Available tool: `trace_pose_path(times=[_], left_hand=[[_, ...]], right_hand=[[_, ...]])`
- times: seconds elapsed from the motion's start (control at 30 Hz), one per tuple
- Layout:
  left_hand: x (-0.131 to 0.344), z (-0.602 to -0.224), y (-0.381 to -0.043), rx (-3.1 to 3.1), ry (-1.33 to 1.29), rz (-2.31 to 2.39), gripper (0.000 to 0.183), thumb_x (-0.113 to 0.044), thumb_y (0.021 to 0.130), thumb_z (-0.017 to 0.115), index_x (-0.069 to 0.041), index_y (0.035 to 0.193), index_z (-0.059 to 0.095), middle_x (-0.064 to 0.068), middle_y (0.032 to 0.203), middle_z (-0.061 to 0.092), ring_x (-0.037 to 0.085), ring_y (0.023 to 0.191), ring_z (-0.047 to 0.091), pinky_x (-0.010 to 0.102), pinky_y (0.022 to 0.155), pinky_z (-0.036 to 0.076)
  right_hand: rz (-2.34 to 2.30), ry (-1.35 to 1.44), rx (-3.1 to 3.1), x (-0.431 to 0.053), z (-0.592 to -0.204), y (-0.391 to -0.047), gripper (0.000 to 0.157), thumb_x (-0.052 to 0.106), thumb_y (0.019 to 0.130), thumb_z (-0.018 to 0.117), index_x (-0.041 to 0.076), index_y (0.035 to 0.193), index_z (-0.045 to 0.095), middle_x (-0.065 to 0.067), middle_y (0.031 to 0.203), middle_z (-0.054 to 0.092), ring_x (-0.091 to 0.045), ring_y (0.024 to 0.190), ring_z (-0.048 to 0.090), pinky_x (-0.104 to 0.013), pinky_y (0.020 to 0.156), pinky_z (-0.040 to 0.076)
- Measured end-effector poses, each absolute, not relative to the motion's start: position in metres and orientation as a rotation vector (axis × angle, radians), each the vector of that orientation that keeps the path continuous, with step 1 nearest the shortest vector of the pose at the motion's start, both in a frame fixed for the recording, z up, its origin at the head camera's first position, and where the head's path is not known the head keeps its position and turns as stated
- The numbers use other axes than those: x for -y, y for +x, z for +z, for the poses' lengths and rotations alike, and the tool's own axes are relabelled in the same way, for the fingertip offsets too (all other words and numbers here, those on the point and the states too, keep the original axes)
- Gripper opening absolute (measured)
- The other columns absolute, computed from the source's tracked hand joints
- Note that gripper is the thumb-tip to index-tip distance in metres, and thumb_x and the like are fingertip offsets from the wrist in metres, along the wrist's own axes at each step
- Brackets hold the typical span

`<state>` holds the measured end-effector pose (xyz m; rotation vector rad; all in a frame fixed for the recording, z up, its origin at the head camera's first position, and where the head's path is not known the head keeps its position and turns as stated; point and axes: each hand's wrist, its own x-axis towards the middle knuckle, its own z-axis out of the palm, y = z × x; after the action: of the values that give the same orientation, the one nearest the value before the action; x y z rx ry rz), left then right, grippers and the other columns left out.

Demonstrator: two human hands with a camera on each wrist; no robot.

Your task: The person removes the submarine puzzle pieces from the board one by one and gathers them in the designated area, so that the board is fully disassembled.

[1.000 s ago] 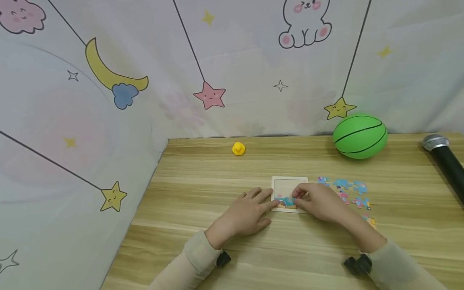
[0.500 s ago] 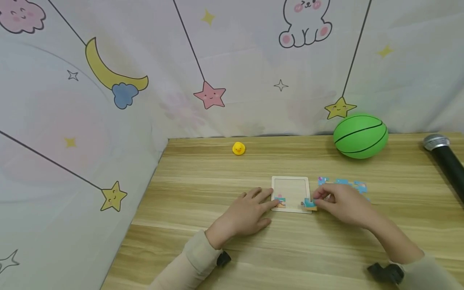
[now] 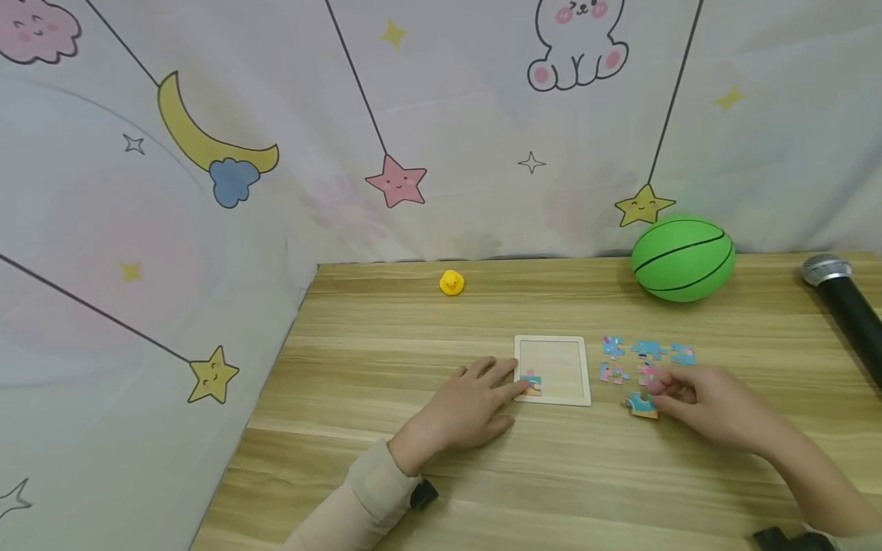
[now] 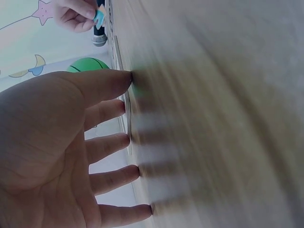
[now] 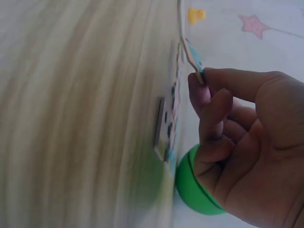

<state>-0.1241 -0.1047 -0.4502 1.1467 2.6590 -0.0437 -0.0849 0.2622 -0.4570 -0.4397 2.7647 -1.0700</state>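
My right hand (image 3: 717, 402) pinches a blue and tan jigsaw piece (image 3: 642, 405) between thumb and forefinger, to the right of the puzzle frame. In the right wrist view that jigsaw piece (image 5: 192, 57) is tilted and raised off the table. The square pale puzzle frame (image 3: 588, 375) lies flat, with one jigsaw piece (image 3: 533, 386) in its lower left corner. My left hand (image 3: 458, 409) rests at the frame's left side, fingers spread and a fingertip over that corner piece. In the left wrist view, the left hand's fingertips (image 4: 124, 137) press down at the tabletop and the frame's edge.
Several loose jigsaw pieces (image 3: 649, 350) lie right of the frame, some partly behind the right hand. A yellow rubber duck (image 3: 452, 283), a green ball (image 3: 684, 259) and a black microphone (image 3: 844, 306) stand toward the table's back edge, before a printed cloth (image 3: 482, 115).
The right hand has lifted the blue and tan jigsaw piece out of the frame and carried it to the right, beside the loose pieces. The left hand has stayed in place.
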Motion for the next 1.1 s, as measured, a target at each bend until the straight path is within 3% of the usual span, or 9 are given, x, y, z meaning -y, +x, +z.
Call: trace_pose_path(times=[0.17,0.43,0.87,1.1], left_hand=[[0.105,-0.449,-0.124,-2.662,1.150,-0.043,0.059,-0.046,0.107,0.055,-0.031,0.162,0.040,0.002,0.169,0.029,0.032,0.151,0.033,0.058,0.111,0.041],[0.105,-0.449,-0.124,-2.669,1.156,-0.044,0.059,-0.045,0.107,0.056,-0.031,0.162,0.040,0.002,0.169,0.029,0.032,0.151,0.033,0.058,0.111,0.042],[0.105,-0.450,-0.124,-2.676,1.152,-0.022,0.059,-0.047,0.106,0.056,-0.031,0.161,0.041,0.002,0.169,0.029,0.032,0.150,0.034,0.059,0.110,0.041],[0.103,-0.451,-0.128,-2.709,1.173,-0.004,0.062,-0.048,0.105,0.057,-0.028,0.162,0.040,0.005,0.167,0.033,0.031,0.148,0.038,0.059,0.108,0.043]], right_hand=[[-1.060,-0.412,-2.749,-0.269,-0.460,-0.082,0.006,0.013,0.094,0.078,0.012,0.097,0.073,0.008,0.087,0.068,0.000,0.075,0.057,-0.024,0.066,0.049],[-1.119,-0.345,-2.650,-0.273,-0.460,-0.080,0.008,0.011,0.096,0.075,0.007,0.102,0.071,0.003,0.087,0.070,-0.006,0.060,0.060,-0.026,0.056,0.051],[-1.009,-0.387,-2.790,-0.272,-0.462,-0.083,0.008,0.015,0.094,0.078,0.014,0.100,0.074,0.009,0.085,0.068,-0.002,0.058,0.054,-0.026,0.058,0.046],[-0.946,-0.415,-2.851,-0.259,-0.456,-0.086,0.010,0.023,0.094,0.079,0.019,0.101,0.073,0.014,0.072,0.058,-0.002,0.060,0.048,-0.026,0.059,0.043]])
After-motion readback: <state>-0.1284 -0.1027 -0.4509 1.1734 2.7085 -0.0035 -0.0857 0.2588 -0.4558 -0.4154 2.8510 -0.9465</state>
